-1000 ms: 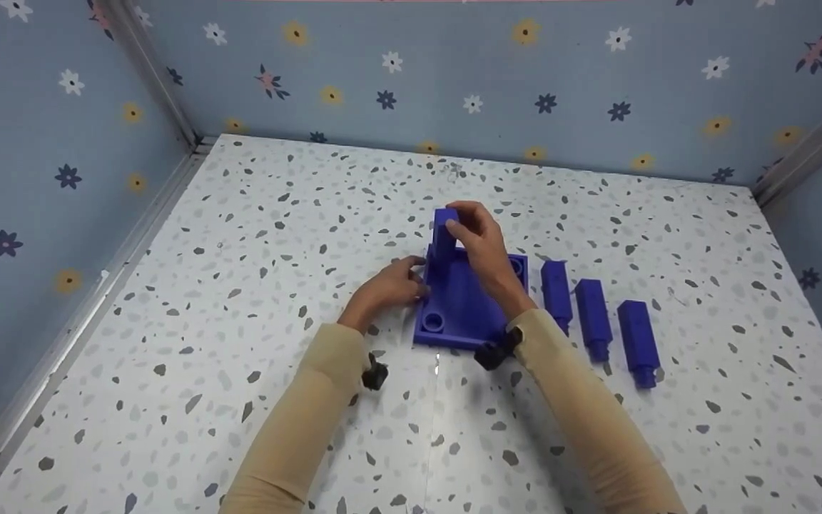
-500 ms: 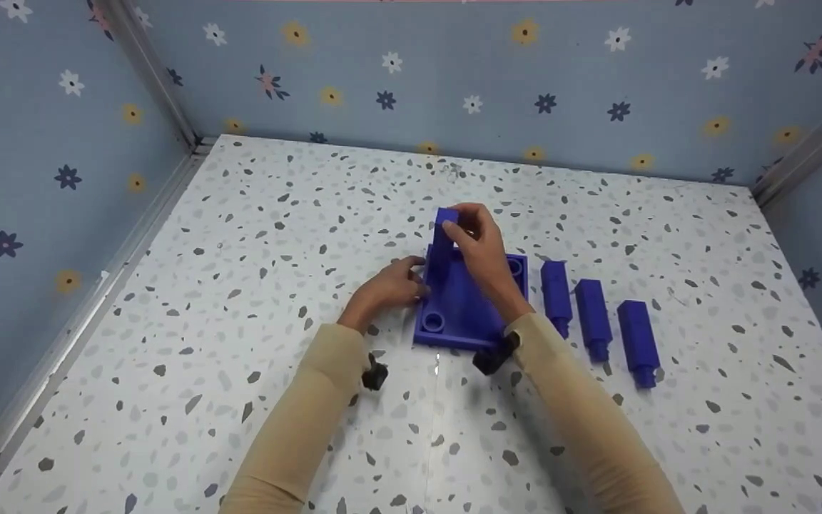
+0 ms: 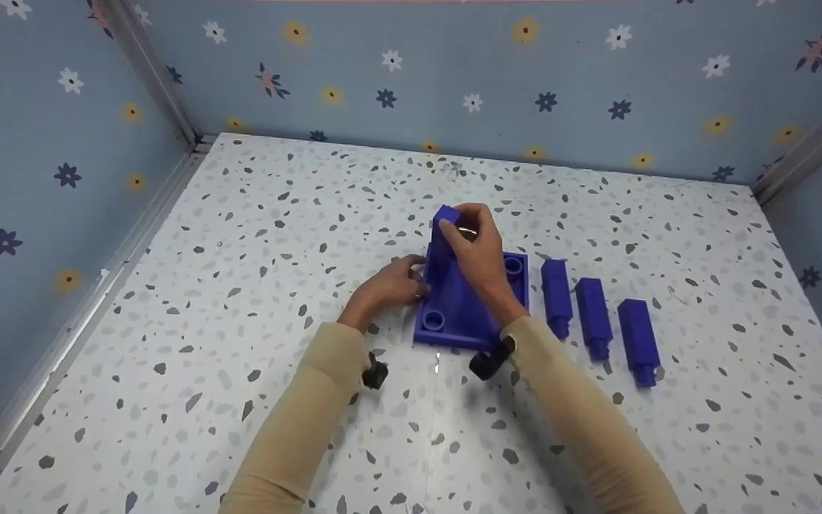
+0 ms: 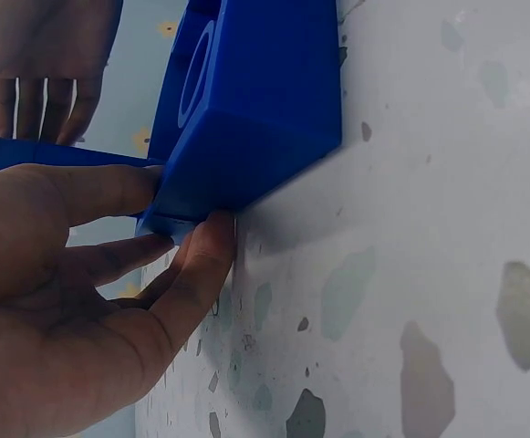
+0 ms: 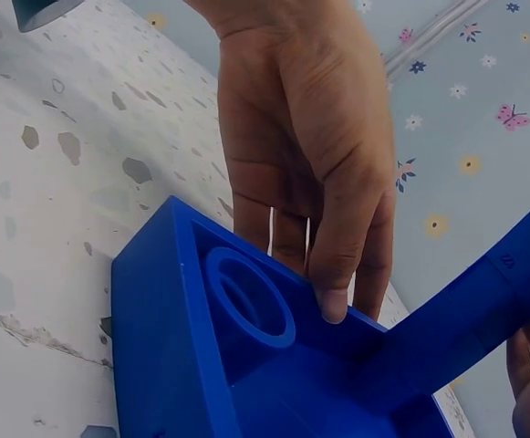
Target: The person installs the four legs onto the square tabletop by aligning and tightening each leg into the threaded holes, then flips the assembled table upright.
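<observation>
A square blue tray-like base (image 3: 462, 307) with round corner sockets lies on the table. My left hand (image 3: 389, 284) holds its left wall; in the right wrist view the thumb (image 5: 334, 306) lies over the wall, with fingers outside. Over the far left corner stands a square blue post (image 3: 441, 239). My right hand (image 3: 481, 250) grips its upper part between thumb and fingers. The post's lower end is hidden in the corner. One ring-shaped socket (image 5: 251, 297) shows plainly in the right wrist view.
Right of the base lie three similar posts, a near one (image 3: 557, 296), a middle one (image 3: 594, 318) and an outer one (image 3: 638, 343), with narrower ends towards me. Flower-patterned walls (image 3: 439, 71) enclose the speckled table (image 3: 275, 214). Black wrist cameras sit under both sleeves.
The post has turned slightly in my right hand, and its top face is now angled. My right hand and wrist have shifted a little left. My left hand stays on the base.
</observation>
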`<state>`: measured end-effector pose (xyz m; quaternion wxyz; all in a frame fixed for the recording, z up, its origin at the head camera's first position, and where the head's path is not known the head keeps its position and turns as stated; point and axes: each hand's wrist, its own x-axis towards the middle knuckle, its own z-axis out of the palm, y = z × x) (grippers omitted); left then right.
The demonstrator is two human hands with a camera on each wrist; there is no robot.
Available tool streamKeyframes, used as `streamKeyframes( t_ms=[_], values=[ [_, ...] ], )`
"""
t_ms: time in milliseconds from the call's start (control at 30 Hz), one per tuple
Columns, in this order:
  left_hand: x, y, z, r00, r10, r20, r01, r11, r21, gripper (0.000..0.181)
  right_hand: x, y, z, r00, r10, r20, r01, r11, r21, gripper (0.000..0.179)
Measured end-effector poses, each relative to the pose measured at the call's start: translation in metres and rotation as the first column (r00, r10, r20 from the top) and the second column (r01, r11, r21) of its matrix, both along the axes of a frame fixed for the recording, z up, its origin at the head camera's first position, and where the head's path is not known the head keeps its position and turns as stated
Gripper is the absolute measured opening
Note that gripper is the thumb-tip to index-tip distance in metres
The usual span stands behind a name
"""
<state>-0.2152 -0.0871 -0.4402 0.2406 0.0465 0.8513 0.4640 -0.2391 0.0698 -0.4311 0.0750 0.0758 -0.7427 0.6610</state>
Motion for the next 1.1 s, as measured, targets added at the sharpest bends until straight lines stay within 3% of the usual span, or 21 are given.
streamKeyframes(
  t_ms=[500,800,1100],
  values=[
    [0.0,0.001,0.001,0.999,0.023,0.03,-0.024,0.999,0.024,0.061,0.004,-0.002,0.005,0.999,-0.02,-0.031,0.02,1.0,-0.006,0.041],
    [0.001,0.001,0.0,1.0,0.02,0.023,-0.021,1.0,0.017,0.062,-0.002,0.004,0.007,1.0,-0.005,0.027,0.006,0.999,-0.035,0.027],
    [0.0,0.0,-0.001,1.0,0.004,-0.007,-0.004,0.999,-0.035,0.062,-0.01,0.011,0.01,0.989,0.096,0.112,-0.082,0.989,-0.124,0.029]
  ],
)
